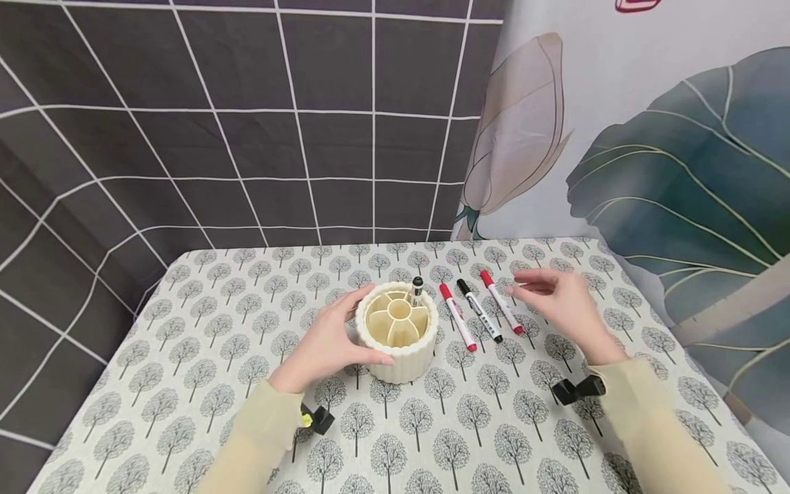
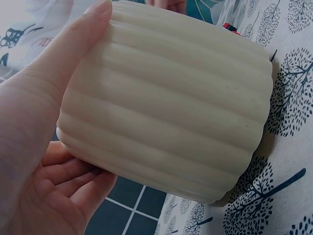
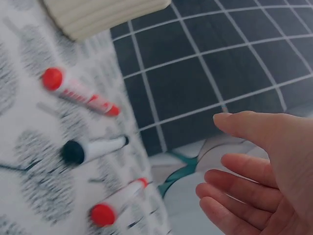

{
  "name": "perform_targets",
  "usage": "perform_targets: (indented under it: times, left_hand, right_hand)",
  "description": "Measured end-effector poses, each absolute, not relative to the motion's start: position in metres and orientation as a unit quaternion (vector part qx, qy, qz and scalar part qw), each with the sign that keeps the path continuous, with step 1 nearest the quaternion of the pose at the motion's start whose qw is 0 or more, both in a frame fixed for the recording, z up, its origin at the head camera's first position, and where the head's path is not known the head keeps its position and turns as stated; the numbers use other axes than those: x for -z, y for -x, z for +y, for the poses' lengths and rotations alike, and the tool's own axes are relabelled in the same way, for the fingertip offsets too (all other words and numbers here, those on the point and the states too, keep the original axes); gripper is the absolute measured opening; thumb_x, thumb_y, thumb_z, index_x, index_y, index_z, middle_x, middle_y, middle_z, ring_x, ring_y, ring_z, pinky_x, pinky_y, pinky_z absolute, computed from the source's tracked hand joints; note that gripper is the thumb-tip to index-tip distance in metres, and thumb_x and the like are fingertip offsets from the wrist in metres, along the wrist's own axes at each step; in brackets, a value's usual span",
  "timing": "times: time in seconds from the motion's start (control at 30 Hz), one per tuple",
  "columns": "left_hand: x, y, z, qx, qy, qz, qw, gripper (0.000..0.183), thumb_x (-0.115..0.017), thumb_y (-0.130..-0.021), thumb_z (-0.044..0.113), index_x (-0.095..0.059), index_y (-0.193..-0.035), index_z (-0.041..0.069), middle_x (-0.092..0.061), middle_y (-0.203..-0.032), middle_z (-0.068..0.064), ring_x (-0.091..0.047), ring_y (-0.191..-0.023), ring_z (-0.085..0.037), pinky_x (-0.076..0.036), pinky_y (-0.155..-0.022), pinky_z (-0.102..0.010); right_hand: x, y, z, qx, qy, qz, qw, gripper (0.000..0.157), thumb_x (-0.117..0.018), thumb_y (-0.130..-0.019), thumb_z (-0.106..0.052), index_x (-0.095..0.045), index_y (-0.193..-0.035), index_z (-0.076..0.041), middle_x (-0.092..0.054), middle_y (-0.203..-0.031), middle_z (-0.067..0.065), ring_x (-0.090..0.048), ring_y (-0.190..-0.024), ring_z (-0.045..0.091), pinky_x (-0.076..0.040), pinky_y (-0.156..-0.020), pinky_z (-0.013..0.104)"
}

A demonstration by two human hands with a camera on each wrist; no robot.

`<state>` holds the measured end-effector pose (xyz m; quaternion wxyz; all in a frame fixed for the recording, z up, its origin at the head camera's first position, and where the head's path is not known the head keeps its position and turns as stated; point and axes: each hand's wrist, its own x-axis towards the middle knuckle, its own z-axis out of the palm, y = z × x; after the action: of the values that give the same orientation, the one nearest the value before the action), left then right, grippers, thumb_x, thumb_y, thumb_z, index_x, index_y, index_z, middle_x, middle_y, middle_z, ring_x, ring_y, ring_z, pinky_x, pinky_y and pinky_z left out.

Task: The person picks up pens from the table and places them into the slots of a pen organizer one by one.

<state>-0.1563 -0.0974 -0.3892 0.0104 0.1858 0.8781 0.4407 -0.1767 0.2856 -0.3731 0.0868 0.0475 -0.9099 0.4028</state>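
A cream ribbed pen holder [image 1: 401,367] with several compartments stands upright on the table. My left hand [image 1: 330,343] grips its side, with the thumb at the front and the fingers round the back; the left wrist view shows the thumb along the ribbed wall [image 2: 171,103]. One black-capped marker [image 1: 417,291] stands in a compartment at the rim's far right. To the right lie a red marker [image 1: 458,317], a black marker [image 1: 479,311] and another red marker [image 1: 501,302], side by side. My right hand [image 1: 561,302] hovers beside the rightmost marker, fingers loosely extended, holding nothing.
A white cloth with a tree print [image 1: 389,453] covers the table. Behind it hangs a dark curtain with white grid lines [image 1: 333,144]. On the right hangs a pale curtain with a large leaf pattern [image 1: 697,171].
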Motion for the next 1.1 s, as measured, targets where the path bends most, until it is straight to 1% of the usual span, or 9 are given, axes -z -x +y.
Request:
perform_targets:
  times: [0.17,0.2,0.37,0.47,0.6,0.77,0.9,1.1]
  left_hand:
    - [0.389,0.156,-0.098,-0.444,-0.183,0.877,0.005,0.116,-0.084,-0.041,0.063,-0.035,-0.142,0.035,-0.043,-0.135,0.014,-0.044,-0.121,-0.013,-0.035,-0.099,-0.054]
    - [0.389,0.155,-0.098,-0.444,-0.181,0.878,0.004,0.116,-0.084,-0.04,0.063,-0.035,-0.141,0.036,-0.043,-0.135,0.015,-0.044,-0.121,-0.012,-0.035,-0.099,-0.053]
    - [0.39,0.155,-0.098,-0.446,-0.184,0.876,0.001,0.116,-0.084,-0.041,0.063,-0.036,-0.142,0.034,-0.044,-0.135,0.014,-0.045,-0.12,-0.013,-0.035,-0.099,-0.054]
    - [0.389,0.155,-0.098,-0.447,-0.184,0.875,0.001,0.117,-0.085,-0.04,0.062,-0.037,-0.142,0.031,-0.044,-0.135,0.013,-0.046,-0.119,-0.014,-0.036,-0.098,-0.054]
    - [0.389,0.156,-0.098,-0.451,-0.184,0.873,0.003,0.117,-0.085,-0.04,0.061,-0.037,-0.142,0.031,-0.044,-0.134,0.014,-0.046,-0.119,-0.013,-0.035,-0.098,-0.054]
    - [0.39,0.156,-0.098,-0.458,-0.179,0.871,0.01,0.115,-0.086,-0.041,0.06,-0.037,-0.141,0.035,-0.044,-0.134,0.016,-0.046,-0.119,-0.013,-0.035,-0.099,-0.054]
    - [0.39,0.156,-0.098,-0.454,-0.179,0.873,0.008,0.115,-0.086,-0.041,0.06,-0.037,-0.142,0.034,-0.044,-0.134,0.015,-0.046,-0.118,-0.014,-0.035,-0.099,-0.054]
    - [0.39,0.156,-0.098,-0.455,-0.177,0.873,0.011,0.115,-0.086,-0.041,0.06,-0.034,-0.141,0.038,-0.043,-0.135,0.015,-0.046,-0.119,-0.014,-0.033,-0.099,-0.056]
  right_hand:
    - [0.395,0.175,0.295,-0.384,-0.041,-0.92,0.064,0.048,-0.073,-0.078,-0.045,-0.067,-0.111,-0.01,-0.069,-0.097,0.002,-0.065,-0.083,0.015,-0.053,-0.067,0.022]
    - [0.399,0.175,0.296,-0.384,-0.043,-0.92,0.061,0.048,-0.073,-0.078,-0.043,-0.067,-0.111,-0.009,-0.069,-0.096,0.002,-0.065,-0.082,0.016,-0.053,-0.066,0.023]
    - [0.418,0.175,0.298,-0.377,-0.054,-0.922,0.063,0.048,-0.078,-0.075,-0.034,-0.066,-0.111,-0.004,-0.069,-0.09,0.004,-0.064,-0.076,0.017,-0.053,-0.06,0.024]
    - [0.425,0.174,0.296,-0.372,-0.043,-0.925,0.066,0.045,-0.081,-0.073,-0.029,-0.068,-0.107,-0.004,-0.069,-0.087,0.004,-0.064,-0.073,0.016,-0.052,-0.06,0.025]
    - [0.43,0.173,0.291,-0.351,-0.025,-0.934,0.064,0.041,-0.082,-0.071,-0.027,-0.068,-0.104,-0.006,-0.068,-0.084,0.002,-0.062,-0.069,0.015,-0.05,-0.065,0.032]
    - [0.431,0.172,0.288,-0.329,-0.014,-0.942,0.061,0.039,-0.082,-0.071,-0.024,-0.068,-0.103,-0.007,-0.068,-0.084,0.001,-0.061,-0.068,0.014,-0.049,-0.07,0.038]
    - [0.432,0.172,0.287,-0.325,-0.015,-0.943,0.069,0.036,-0.081,-0.071,-0.02,-0.068,-0.102,-0.007,-0.068,-0.082,0.001,-0.061,-0.067,0.014,-0.049,-0.07,0.038]
    - [0.431,0.171,0.287,-0.343,-0.007,-0.937,0.067,0.031,-0.079,-0.073,-0.015,-0.069,-0.1,-0.005,-0.067,-0.082,0.004,-0.061,-0.067,0.016,-0.051,-0.064,0.035]
